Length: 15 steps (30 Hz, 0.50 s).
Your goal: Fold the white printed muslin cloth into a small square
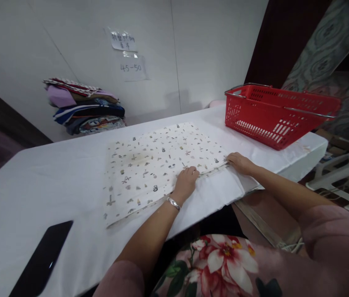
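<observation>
- A printed cloth [159, 165], white with small dark motifs, lies folded flat in the middle of a white-covered table [38, 185]. Its near edge runs close to the table's front edge.
- The left hand [187, 180], a bracelet at the wrist, rests on the cloth's near edge. Its fingers are bent and close together with the tips down on the fabric; whether they pinch a layer cannot be told.
- The right hand [239, 162] sits at the cloth's near right corner, fingers drawn together on the corner layers in what looks like a pinch.
- Risk, as a judgement: the layers at that corner look slightly uneven, so a pull from 1 hand alone could skew the fold. The white table cover could also ride up with the cloth.
- The front edge is the tight side. A tug toward the body could drag the cloth's near edge over it.
- Open room lies to the left, where bare table stretches to a black phone [43, 260] near the front edge.
- A red basket [273, 115] stands well apart at the right rear, near the table's end.
- A stack of folded clothes [84, 108] sits at the back left against the wall, below 2 paper notes [128, 53].
</observation>
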### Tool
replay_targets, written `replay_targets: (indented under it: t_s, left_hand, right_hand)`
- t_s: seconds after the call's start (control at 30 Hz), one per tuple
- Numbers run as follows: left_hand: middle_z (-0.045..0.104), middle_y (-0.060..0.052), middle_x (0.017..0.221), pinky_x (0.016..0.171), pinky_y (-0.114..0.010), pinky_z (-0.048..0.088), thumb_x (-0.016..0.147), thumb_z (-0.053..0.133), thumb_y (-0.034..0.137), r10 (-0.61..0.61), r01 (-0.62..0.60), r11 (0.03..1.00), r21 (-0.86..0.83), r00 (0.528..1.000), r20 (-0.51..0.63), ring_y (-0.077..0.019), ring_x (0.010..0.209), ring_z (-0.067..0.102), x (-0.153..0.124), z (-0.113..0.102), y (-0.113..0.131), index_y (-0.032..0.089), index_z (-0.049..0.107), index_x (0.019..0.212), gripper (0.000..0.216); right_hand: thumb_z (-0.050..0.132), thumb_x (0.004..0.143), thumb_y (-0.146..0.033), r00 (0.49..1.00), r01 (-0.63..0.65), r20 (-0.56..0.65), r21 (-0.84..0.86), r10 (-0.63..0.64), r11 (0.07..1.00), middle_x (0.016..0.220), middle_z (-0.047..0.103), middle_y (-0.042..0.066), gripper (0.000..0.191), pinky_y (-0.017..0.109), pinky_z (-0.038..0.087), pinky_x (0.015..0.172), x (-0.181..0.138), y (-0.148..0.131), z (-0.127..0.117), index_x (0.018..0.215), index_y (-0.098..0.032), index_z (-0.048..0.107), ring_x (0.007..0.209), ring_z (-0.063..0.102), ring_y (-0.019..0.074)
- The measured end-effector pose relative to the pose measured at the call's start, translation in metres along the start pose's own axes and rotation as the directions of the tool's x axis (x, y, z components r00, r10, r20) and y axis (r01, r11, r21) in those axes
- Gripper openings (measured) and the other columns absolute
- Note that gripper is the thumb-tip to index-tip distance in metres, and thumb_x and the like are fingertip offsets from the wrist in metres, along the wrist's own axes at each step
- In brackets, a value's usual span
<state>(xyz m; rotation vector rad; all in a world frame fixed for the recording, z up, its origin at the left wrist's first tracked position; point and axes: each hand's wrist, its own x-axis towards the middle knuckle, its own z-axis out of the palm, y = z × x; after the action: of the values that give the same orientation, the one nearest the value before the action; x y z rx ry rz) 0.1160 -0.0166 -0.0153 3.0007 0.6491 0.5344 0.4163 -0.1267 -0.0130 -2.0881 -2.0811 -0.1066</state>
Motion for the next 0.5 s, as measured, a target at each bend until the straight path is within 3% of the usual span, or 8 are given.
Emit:
replay_targets:
  t_s: [0.13, 0.37, 0.5]
  left_hand:
    - [0.056, -0.006, 0.111, 0.08, -0.035, 0.041, 0.089, 0.041, 0.006, 0.098, -0.098, 0.995, 0.018, 0.995, -0.002, -0.0202, 0.098, 0.05, 0.002, 0.003, 0.001, 0.02, 0.059, 0.094, 0.023]
    - [0.057, -0.007, 0.107, 0.083, -0.037, 0.04, 0.092, 0.05, 0.026, 0.07, -0.069, 0.997, -0.016, 0.997, 0.033, -0.0213, 0.098, 0.05, 0.009, 0.001, 0.006, 0.021, 0.061, 0.095, 0.013]
    - [0.057, -0.007, 0.107, 0.082, -0.037, 0.041, 0.092, 0.048, 0.026, -0.01, 0.011, 1.0, -0.02, 0.999, 0.048, -0.0212, 0.096, 0.051, 0.013, 0.002, 0.011, 0.019, 0.062, 0.093, 0.016]
  right_hand:
    - [0.041, 0.09, -0.017, 1.0, 0.005, 0.004, -0.007, -0.005, 1.0, 0.096, 0.063, 0.01, 0.022, 0.035, 0.046, 0.084, 0.001, -0.002, -0.002, 0.092, -0.019, 0.064, 0.094, 0.055, 0.0223]
    - [0.043, 0.088, -0.018, 1.0, 0.025, -0.008, 0.002, -0.025, 1.0, 0.096, 0.063, 0.009, 0.023, 0.038, 0.046, 0.085, 0.001, -0.001, 0.0, 0.095, -0.021, 0.064, 0.095, 0.055, 0.023]
    - [0.042, 0.088, -0.019, 1.0, 0.013, -0.009, -0.002, -0.013, 1.0, 0.098, 0.063, 0.01, 0.021, 0.038, 0.047, 0.084, 0.0, 0.002, 0.004, 0.095, -0.021, 0.063, 0.097, 0.055, 0.0235]
